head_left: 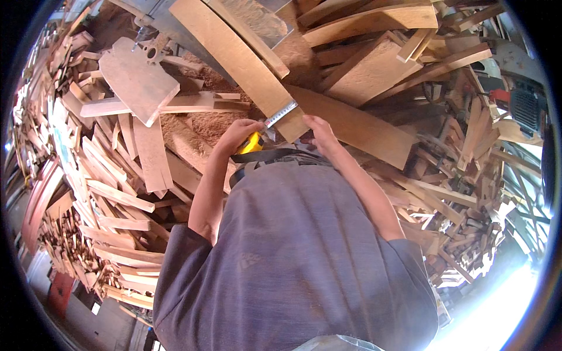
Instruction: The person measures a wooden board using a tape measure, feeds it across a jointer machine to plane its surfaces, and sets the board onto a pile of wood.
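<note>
One yellow tape measure [252, 144], and the left hand [237, 136] has its fingers curled around it! Its single silver blade [281, 114] lies across one long wooden board [234, 55], near the end closest to the body, printed marks running along the metal, too small to read. Over on the right hand [322, 134], fingers touch the board's right edge; whether they're pinching it, I can't tell. One faded print [250, 260] shows on the dark shirt [316, 234].
</note>
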`<state>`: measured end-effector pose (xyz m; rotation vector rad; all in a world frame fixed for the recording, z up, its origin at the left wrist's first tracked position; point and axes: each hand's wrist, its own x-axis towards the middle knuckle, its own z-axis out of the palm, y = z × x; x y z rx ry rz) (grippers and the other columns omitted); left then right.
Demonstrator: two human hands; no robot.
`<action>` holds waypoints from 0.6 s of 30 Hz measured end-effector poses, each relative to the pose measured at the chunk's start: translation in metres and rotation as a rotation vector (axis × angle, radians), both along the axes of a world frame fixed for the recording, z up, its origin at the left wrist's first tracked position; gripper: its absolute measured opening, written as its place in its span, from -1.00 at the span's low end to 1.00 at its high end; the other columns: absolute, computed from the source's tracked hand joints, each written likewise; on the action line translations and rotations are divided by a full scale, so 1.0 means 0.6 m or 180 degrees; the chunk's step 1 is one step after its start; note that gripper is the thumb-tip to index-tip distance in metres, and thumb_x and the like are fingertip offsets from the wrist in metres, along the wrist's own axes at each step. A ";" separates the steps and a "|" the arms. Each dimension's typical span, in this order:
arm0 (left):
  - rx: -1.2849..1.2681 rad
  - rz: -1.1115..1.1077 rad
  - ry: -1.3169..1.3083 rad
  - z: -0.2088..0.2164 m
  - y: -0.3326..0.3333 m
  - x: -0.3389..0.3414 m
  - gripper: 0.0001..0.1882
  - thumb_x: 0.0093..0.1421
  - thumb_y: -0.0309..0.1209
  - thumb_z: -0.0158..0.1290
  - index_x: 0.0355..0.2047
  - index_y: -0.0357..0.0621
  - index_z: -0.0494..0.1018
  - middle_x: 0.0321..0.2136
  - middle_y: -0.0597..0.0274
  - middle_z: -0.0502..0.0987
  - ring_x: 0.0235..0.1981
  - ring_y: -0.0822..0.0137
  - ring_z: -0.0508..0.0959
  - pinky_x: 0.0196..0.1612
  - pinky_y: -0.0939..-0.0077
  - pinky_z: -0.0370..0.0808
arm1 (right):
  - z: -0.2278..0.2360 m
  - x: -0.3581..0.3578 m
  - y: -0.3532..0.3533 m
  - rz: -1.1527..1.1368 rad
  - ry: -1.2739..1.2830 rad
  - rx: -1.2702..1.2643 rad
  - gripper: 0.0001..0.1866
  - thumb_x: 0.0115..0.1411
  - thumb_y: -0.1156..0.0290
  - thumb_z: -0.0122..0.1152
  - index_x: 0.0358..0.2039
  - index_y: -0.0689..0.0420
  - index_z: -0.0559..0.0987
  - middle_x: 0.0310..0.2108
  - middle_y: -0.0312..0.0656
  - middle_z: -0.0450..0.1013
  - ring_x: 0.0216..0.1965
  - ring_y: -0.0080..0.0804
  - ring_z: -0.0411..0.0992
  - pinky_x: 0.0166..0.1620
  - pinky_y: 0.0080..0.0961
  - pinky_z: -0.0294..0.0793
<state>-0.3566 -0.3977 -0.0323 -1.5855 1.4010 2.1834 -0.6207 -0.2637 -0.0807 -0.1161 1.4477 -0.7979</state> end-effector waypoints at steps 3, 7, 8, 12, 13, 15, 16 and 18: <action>0.0163 0.0150 -0.0003 0.000 0.004 -0.001 -0.68 0.31 -0.21 0.16 -0.16 -0.26 0.63 -0.39 0.32 0.61 -0.41 0.50 0.54 -0.33 0.55 0.50 | 0.011 0.000 -0.004 -0.0074 -0.0046 -0.0079 -0.54 0.41 0.04 0.12 0.14 0.10 0.49 -0.03 -0.22 0.53 -0.03 -0.34 0.48 -0.04 -0.19 0.54; 0.0310 0.0262 0.0042 0.003 0.006 -0.002 -0.68 0.31 -0.23 0.17 -0.15 -0.27 0.63 -0.37 0.32 0.62 -0.40 0.49 0.55 -0.30 0.55 0.52 | 0.013 -0.004 -0.006 0.0003 -0.0032 0.0026 -0.51 0.38 0.03 0.16 0.13 0.14 0.51 0.01 -0.20 0.51 -0.01 -0.32 0.46 -0.02 -0.17 0.48; 0.0301 0.0288 0.0060 0.000 0.008 0.000 -0.68 0.31 -0.23 0.17 -0.14 -0.27 0.63 -0.37 0.32 0.62 -0.40 0.49 0.55 -0.30 0.55 0.52 | 0.015 -0.004 -0.007 -0.0033 -0.0081 0.0013 -0.48 0.35 0.02 0.20 0.13 0.15 0.52 0.04 -0.20 0.50 0.00 -0.32 0.45 0.00 -0.16 0.42; 0.0199 0.0246 0.0058 0.005 0.009 -0.002 -0.67 0.32 -0.23 0.16 -0.13 -0.28 0.63 -0.36 0.31 0.63 -0.40 0.49 0.55 -0.30 0.56 0.51 | 0.005 -0.011 -0.005 0.0114 0.0000 0.0054 -0.49 0.34 0.03 0.20 0.13 0.14 0.53 0.05 -0.20 0.50 0.01 -0.31 0.45 -0.02 -0.18 0.45; 0.0200 0.0272 0.0052 0.005 0.010 -0.002 -0.67 0.32 -0.23 0.16 -0.13 -0.28 0.63 -0.36 0.31 0.63 -0.40 0.49 0.55 -0.30 0.56 0.51 | 0.005 -0.012 -0.005 0.0139 0.0082 0.0066 -0.50 0.35 0.04 0.20 0.12 0.13 0.53 0.05 -0.19 0.50 0.00 -0.30 0.45 -0.04 -0.19 0.47; 0.0060 0.0166 0.0040 0.004 0.009 -0.003 -0.65 0.32 -0.22 0.15 -0.12 -0.28 0.64 -0.36 0.31 0.63 -0.40 0.48 0.55 -0.30 0.56 0.51 | 0.005 -0.014 -0.005 0.0190 0.0160 0.0079 -0.51 0.35 0.05 0.20 0.12 0.13 0.54 0.05 -0.19 0.50 0.00 -0.30 0.45 -0.07 -0.20 0.50; 0.0062 0.0191 0.0035 0.004 0.010 -0.002 -0.65 0.32 -0.22 0.15 -0.12 -0.28 0.64 -0.36 0.31 0.63 -0.40 0.48 0.55 -0.30 0.56 0.51 | 0.005 -0.016 -0.004 0.0135 0.0039 0.0043 -0.51 0.35 0.05 0.20 0.11 0.13 0.54 0.04 -0.19 0.50 -0.01 -0.29 0.45 -0.08 -0.20 0.51; 0.0000 0.0220 0.0137 0.002 0.014 -0.001 -0.64 0.33 -0.20 0.14 -0.11 -0.28 0.65 -0.36 0.30 0.63 -0.39 0.48 0.55 -0.29 0.56 0.51 | 0.013 -0.015 -0.008 0.0107 -0.0083 0.0010 -0.52 0.35 0.05 0.20 0.10 0.14 0.54 0.03 -0.18 0.51 -0.01 -0.29 0.46 -0.09 -0.21 0.52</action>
